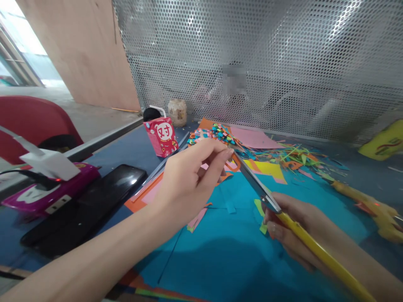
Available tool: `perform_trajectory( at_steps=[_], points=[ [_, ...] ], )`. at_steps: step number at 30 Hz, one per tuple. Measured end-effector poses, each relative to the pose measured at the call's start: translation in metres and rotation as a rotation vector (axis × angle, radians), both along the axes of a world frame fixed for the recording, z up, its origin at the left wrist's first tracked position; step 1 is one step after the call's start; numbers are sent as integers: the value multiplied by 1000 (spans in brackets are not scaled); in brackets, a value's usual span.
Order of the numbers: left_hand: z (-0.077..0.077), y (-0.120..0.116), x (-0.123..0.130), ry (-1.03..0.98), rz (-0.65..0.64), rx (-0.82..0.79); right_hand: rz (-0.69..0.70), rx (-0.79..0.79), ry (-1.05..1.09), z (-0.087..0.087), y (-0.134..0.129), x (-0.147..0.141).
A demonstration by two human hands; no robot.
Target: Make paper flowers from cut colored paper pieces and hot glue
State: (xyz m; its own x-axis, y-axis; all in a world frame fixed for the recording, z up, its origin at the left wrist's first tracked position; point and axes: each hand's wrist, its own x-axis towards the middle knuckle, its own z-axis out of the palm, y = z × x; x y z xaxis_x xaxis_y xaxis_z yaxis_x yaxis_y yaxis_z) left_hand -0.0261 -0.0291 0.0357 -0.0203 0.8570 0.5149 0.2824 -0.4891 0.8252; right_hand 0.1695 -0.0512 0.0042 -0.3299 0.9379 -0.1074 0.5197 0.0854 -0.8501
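My left hand is at the centre with thumb and fingers pinched on an orange paper piece. Touching that piece is the tip of long scissors or tweezers with metal blades and a yellow handle; which tool it is I cannot tell. My right hand is closed around this tool where metal meets yellow. Beneath both hands lies a large blue paper sheet. Small green strips show beside my right fingertips, and a pink and green strip lies under my left wrist.
Behind the hands are a heap of coloured paper bits, pink paper and thin scraps. A yellow glue gun lies right. At left are a black phone, a purple power strip and a red box.
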Motion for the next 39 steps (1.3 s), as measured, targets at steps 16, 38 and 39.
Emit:
perform_trajectory(
  at_steps=[16,38,39],
  points=[
    [3,2,3,-272,-168,-90,9,-2,0,0,1,1],
    [-5,2,1,-195,-148,43,-53,-50,8,-1,-2,-1],
    [-5,2,1,-194,-154,44,-51,-54,14,-2,-1,-1]
  ],
)
